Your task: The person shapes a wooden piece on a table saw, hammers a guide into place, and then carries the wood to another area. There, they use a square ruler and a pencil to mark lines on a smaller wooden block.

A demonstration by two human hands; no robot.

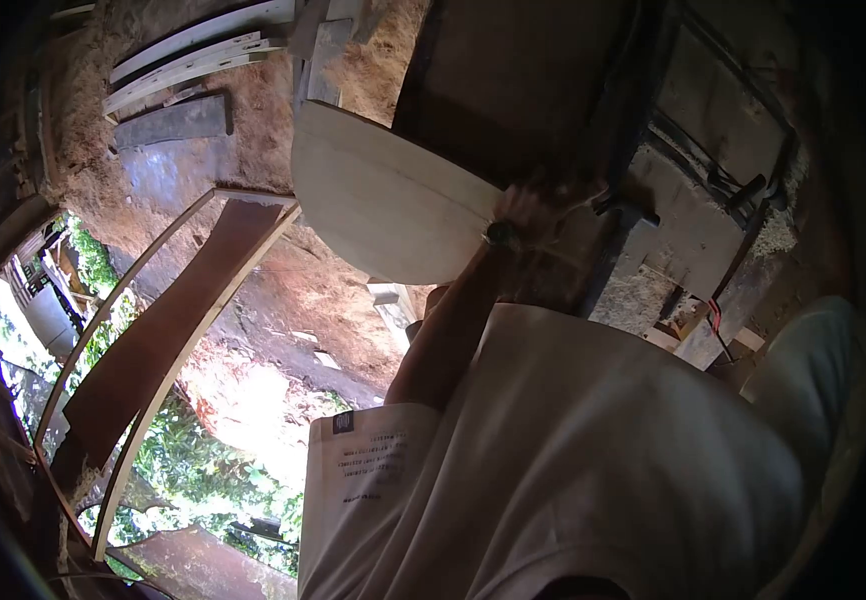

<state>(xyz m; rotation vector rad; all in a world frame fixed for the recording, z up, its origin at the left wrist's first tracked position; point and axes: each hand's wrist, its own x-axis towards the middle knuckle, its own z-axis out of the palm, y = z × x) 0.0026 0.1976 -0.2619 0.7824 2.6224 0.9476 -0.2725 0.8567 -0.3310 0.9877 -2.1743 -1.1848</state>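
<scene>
My left hand point(538, 207), with a dark watch at the wrist, is at the right end of a pale, rounded wooden panel point(383, 195). Motion smears its fingers, so I cannot make out whether they hold anything. A dark brown board or tabletop point(513, 90) lies just beyond that hand. To its right is a dark, hammer-shaped tool point(629, 211). My right arm point(831, 240) reaches up along the dark right edge of the view. Shadow hides the fingers of my right hand.
Another dark-handled tool point(743, 190) lies on a board at the right, near wood shavings point(778, 235). A curved wooden frame with a brown panel point(168, 335) stands at the left. Wooden strips point(188, 70) lie on the earth floor point(263, 150) at upper left.
</scene>
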